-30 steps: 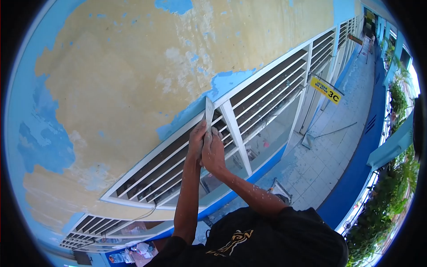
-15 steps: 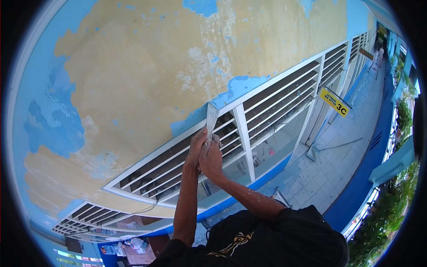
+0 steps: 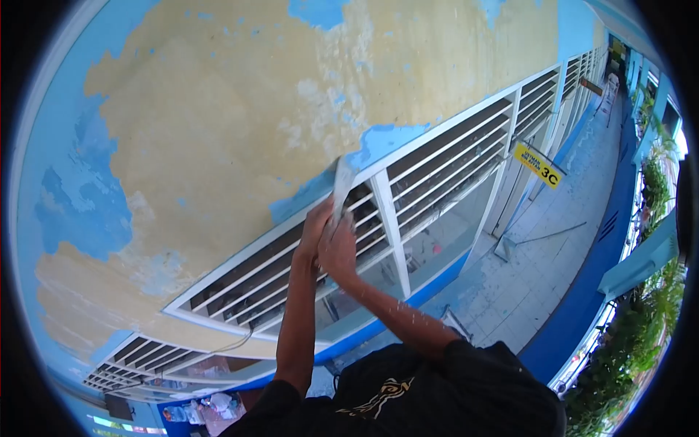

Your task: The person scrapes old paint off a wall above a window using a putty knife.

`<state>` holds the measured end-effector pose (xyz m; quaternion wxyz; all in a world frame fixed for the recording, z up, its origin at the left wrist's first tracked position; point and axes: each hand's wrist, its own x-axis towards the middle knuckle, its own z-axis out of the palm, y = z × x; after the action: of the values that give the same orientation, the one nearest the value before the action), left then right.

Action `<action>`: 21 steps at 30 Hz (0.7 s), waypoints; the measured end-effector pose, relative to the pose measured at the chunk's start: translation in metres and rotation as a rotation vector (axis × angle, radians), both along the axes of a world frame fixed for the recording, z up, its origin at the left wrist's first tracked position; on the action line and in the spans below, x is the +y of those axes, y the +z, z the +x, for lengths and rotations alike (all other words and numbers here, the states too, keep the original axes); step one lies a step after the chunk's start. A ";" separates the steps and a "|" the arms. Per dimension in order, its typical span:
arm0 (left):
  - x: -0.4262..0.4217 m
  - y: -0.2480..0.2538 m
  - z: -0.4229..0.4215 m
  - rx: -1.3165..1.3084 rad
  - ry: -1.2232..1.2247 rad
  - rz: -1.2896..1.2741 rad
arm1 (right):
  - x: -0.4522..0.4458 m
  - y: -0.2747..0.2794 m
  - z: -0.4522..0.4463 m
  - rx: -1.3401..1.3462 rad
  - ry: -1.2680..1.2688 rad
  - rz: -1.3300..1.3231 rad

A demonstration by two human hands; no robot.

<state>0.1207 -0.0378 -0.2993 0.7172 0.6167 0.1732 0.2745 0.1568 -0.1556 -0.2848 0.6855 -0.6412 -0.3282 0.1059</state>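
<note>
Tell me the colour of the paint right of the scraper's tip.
The paint is light blue, best seen in the head view.

Daylight from far right of your right hand (image 3: 337,247), white glare behind plants (image 3: 630,353), blade (image 3: 341,182) above that hand slightly blurred, wall (image 3: 204,146) curved by fisheye.

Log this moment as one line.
left hand: on scraper | right hand: on scraper | blade: at wall | nearby: blue paint, slatted window

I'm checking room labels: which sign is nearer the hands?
The yellow 3C sign; the brown sign is farther down the corridor.
</note>
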 end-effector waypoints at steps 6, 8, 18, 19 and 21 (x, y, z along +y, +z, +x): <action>-0.023 0.020 -0.007 -0.064 -0.038 -0.118 | -0.010 0.011 -0.007 0.094 0.075 -0.015; -0.025 0.021 -0.014 0.012 0.070 -0.099 | -0.010 0.017 -0.016 0.222 0.110 -0.058; -0.017 0.012 -0.014 -0.026 -0.003 -0.077 | -0.006 0.003 -0.014 0.031 0.036 -0.034; -0.018 0.009 -0.013 -0.061 0.004 -0.075 | -0.005 -0.001 -0.014 0.029 0.031 -0.038; -0.002 0.003 -0.001 -0.041 0.066 -0.027 | -0.002 0.006 -0.008 0.091 0.012 -0.049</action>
<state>0.1201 -0.0402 -0.2960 0.7194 0.5952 0.1825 0.3081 0.1489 -0.1579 -0.2784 0.6830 -0.6505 -0.2979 0.1471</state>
